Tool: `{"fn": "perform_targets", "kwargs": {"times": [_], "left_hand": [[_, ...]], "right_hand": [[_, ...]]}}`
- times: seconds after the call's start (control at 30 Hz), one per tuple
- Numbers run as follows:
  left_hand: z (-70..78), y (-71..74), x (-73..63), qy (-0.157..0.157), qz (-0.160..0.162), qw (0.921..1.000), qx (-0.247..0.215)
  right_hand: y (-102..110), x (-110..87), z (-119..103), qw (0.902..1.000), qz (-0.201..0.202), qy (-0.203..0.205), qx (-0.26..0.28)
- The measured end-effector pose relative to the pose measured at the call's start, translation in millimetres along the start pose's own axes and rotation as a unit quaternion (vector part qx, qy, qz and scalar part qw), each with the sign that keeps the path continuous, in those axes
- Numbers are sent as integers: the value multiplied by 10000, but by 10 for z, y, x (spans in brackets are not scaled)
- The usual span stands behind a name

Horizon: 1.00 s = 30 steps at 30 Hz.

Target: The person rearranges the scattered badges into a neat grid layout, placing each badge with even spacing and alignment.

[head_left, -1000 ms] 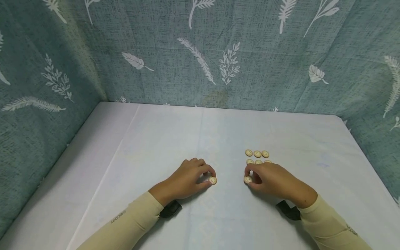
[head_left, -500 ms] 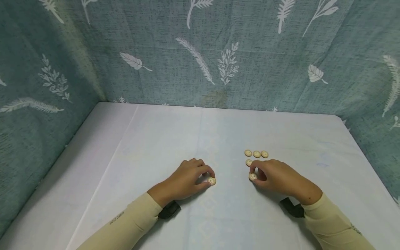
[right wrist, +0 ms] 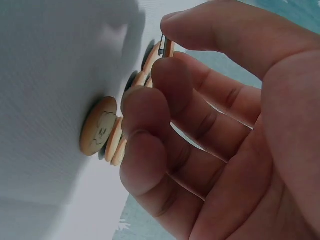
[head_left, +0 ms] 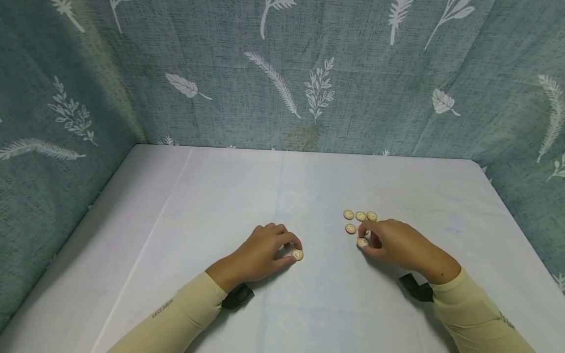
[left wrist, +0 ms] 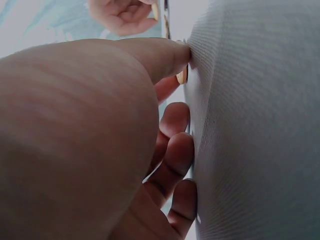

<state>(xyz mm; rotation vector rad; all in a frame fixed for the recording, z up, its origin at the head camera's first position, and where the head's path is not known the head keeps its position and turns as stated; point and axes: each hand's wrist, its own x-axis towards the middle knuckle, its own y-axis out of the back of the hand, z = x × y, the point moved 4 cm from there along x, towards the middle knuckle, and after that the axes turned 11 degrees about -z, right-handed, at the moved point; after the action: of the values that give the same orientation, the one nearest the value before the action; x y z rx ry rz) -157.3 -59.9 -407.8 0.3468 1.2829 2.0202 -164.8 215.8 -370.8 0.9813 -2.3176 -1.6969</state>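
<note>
My left hand [head_left: 260,252] rests low on the table with thumb and index finger pinching a small round wooden disc [head_left: 297,254]; its edge shows by the fingertips in the left wrist view. Farther right, my right hand [head_left: 399,247] pinches a similar disc [head_left: 363,242] edge-on between thumb and index finger, close over the table. Behind that hand lie three discs in a row, the leftmost disc [head_left: 348,214] fully visible. In front of them sits another disc [head_left: 350,229]; the hand hides more. A disc [right wrist: 99,126] in the right wrist view bears a dark printed mark.
A white cloth [head_left: 220,196] covers the table. Green-blue curtains [head_left: 212,108] with a white leaf print hang along the back and both sides. A dark device [head_left: 238,296] is strapped under the left wrist, another [head_left: 416,288] under the right.
My right hand has moved right and slightly away from me with its disc, toward the second row, covering part of it. The left hand stays in place, still pinching its disc.
</note>
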Motion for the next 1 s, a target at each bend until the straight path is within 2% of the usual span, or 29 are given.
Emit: {"fn": "perform_targets", "kwargs": {"times": [0.43, 0.63, 0.87, 1.0], "left_hand": [[-2, -4, -1, -62, 80, 9999, 112], [3, -10, -6, -10, -17, 10000, 0], [7, 18, -3, -67, 119, 9998, 131], [0, 4, -1, -57, 66, 9999, 95]], "right_hand": [[-61, 44, 60, 9999, -155, -71, 28], [-74, 40, 73, 9996, -223, -122, 91], [-43, 25, 114, 9995, -244, -206, 86], [-42, 24, 116, 9992, -291, -208, 169]]}}
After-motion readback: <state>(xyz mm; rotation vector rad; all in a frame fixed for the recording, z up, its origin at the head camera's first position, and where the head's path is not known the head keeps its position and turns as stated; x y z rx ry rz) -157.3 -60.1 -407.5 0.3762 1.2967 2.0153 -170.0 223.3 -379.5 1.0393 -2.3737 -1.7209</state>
